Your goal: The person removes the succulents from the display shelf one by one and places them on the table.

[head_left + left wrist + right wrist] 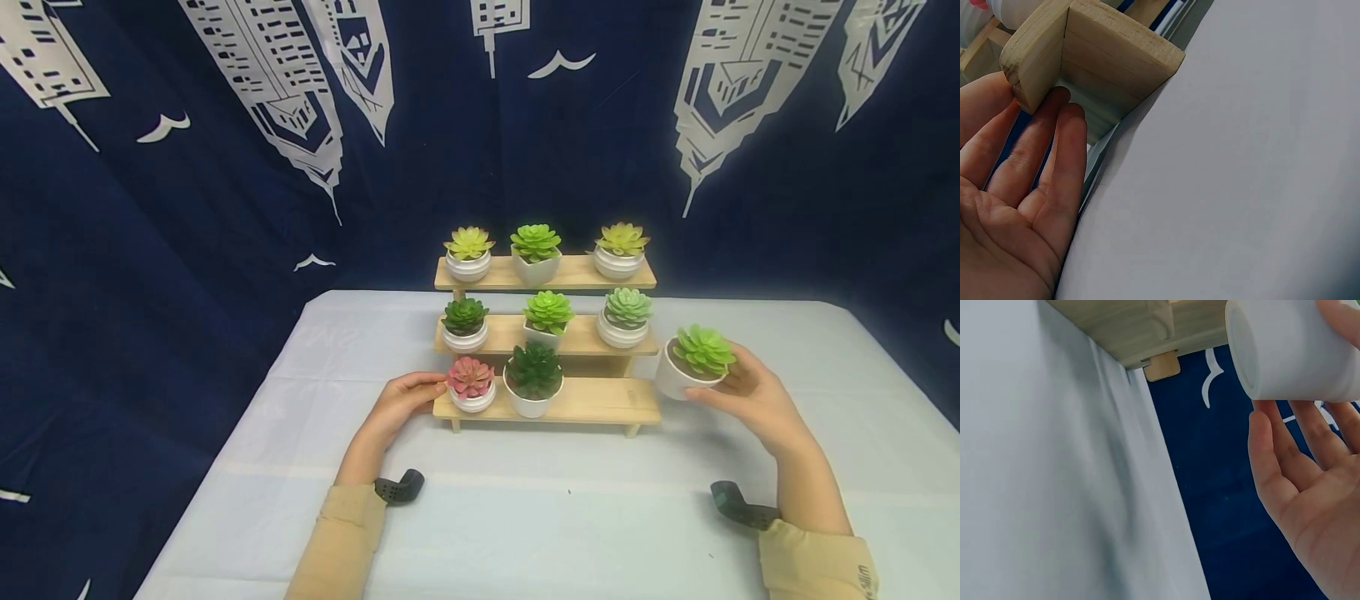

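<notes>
At the right of the three-tier wooden stand (600,400), my right hand (761,408) grips a bright green succulent (702,350) in a round white pot (1300,353). The pot is tilted a little and held above the table. My left hand (399,408) holds the left end of the bottom shelf; in the left wrist view its fingers (1025,156) reach around the board's end (1035,62). On that shelf stand a pink succulent (470,378) and a dark green one (533,371). The shelf's right part is bare.
The middle tier carries a dark green (465,317), a bright green (548,312) and a pale green succulent (627,308). Three more potted succulents, one of them green (536,242), line the top tier. A navy patterned cloth (465,150) hangs behind the white-covered table (555,517).
</notes>
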A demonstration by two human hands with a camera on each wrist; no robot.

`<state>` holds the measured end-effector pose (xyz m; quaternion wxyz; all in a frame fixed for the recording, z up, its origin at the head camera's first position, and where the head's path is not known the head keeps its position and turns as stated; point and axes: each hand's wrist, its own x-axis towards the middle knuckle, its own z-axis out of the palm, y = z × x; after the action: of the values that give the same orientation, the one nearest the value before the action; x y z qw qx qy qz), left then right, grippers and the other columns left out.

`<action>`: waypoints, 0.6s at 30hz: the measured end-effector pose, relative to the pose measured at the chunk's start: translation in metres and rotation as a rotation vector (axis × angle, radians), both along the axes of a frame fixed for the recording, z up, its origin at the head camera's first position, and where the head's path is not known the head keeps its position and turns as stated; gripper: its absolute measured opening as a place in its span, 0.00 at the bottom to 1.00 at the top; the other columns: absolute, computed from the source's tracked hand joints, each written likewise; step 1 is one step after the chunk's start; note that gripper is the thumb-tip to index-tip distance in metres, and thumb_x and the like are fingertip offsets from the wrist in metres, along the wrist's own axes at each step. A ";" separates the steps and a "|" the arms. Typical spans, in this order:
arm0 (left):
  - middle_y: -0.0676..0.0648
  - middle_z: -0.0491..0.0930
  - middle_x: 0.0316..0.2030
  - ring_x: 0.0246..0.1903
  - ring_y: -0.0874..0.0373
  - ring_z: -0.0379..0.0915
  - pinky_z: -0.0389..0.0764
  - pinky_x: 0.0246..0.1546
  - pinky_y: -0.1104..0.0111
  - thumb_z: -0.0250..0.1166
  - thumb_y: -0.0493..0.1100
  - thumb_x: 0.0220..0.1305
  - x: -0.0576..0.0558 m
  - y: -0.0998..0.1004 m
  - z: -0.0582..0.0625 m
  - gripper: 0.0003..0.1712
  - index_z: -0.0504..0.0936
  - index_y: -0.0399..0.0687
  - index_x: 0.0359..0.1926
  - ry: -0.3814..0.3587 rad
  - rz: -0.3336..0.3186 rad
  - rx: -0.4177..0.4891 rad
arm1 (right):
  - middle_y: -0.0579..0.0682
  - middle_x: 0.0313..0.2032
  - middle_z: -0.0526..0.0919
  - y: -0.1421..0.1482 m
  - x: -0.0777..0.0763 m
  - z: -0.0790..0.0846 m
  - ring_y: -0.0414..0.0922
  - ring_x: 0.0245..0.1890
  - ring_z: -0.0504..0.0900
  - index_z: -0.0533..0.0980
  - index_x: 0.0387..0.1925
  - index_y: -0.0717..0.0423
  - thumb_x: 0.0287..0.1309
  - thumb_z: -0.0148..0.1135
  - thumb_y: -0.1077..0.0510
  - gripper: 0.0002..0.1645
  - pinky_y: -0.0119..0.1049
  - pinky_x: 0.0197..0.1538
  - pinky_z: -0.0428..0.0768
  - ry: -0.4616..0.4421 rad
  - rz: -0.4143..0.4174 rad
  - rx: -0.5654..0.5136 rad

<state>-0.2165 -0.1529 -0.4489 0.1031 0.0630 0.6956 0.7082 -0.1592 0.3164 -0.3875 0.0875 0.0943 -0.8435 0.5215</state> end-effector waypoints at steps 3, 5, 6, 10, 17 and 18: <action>0.41 0.78 0.48 0.42 0.55 0.79 0.80 0.45 0.62 0.63 0.38 0.62 0.000 0.000 0.000 0.21 0.76 0.29 0.52 0.002 0.000 0.003 | 0.34 0.56 0.68 0.002 -0.001 -0.002 0.24 0.48 0.68 0.57 0.70 0.47 0.52 0.69 0.62 0.46 0.16 0.45 0.71 -0.022 -0.030 0.011; 0.41 0.78 0.48 0.42 0.55 0.79 0.80 0.45 0.63 0.63 0.38 0.62 0.000 0.000 0.000 0.21 0.76 0.29 0.52 0.003 -0.001 0.005 | 0.36 0.57 0.68 0.003 -0.001 -0.004 0.24 0.48 0.68 0.57 0.70 0.48 0.52 0.69 0.62 0.46 0.16 0.45 0.71 -0.032 -0.044 0.008; 0.41 0.78 0.48 0.42 0.55 0.79 0.80 0.45 0.63 0.63 0.38 0.62 0.000 0.000 0.000 0.21 0.76 0.29 0.52 0.004 -0.001 0.006 | 0.37 0.58 0.68 0.003 -0.001 -0.005 0.24 0.48 0.68 0.57 0.70 0.48 0.53 0.69 0.62 0.46 0.17 0.44 0.71 -0.037 -0.049 0.003; 0.40 0.78 0.49 0.42 0.55 0.79 0.81 0.44 0.63 0.63 0.38 0.62 0.000 0.000 0.000 0.21 0.76 0.29 0.52 0.010 -0.004 0.002 | 0.43 0.59 0.68 0.005 -0.003 -0.009 0.24 0.46 0.68 0.56 0.70 0.49 0.53 0.68 0.60 0.46 0.16 0.44 0.71 -0.067 -0.084 0.007; 0.40 0.78 0.49 0.42 0.56 0.79 0.80 0.44 0.63 0.63 0.38 0.62 0.000 -0.001 -0.001 0.21 0.76 0.29 0.52 0.016 -0.007 0.000 | 0.64 0.65 0.61 0.007 -0.006 -0.016 0.25 0.46 0.67 0.53 0.71 0.52 0.54 0.68 0.56 0.48 0.15 0.43 0.70 -0.102 -0.115 0.050; 0.40 0.78 0.49 0.42 0.56 0.79 0.80 0.44 0.63 0.63 0.38 0.62 0.000 -0.001 -0.001 0.21 0.76 0.29 0.52 0.016 -0.006 0.001 | 0.65 0.65 0.61 0.006 -0.006 -0.016 0.25 0.46 0.67 0.53 0.71 0.52 0.54 0.68 0.55 0.48 0.17 0.43 0.71 -0.109 -0.120 0.060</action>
<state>-0.2168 -0.1537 -0.4504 0.0998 0.0707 0.6957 0.7078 -0.1653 0.3228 -0.4038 0.0695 0.0175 -0.8664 0.4941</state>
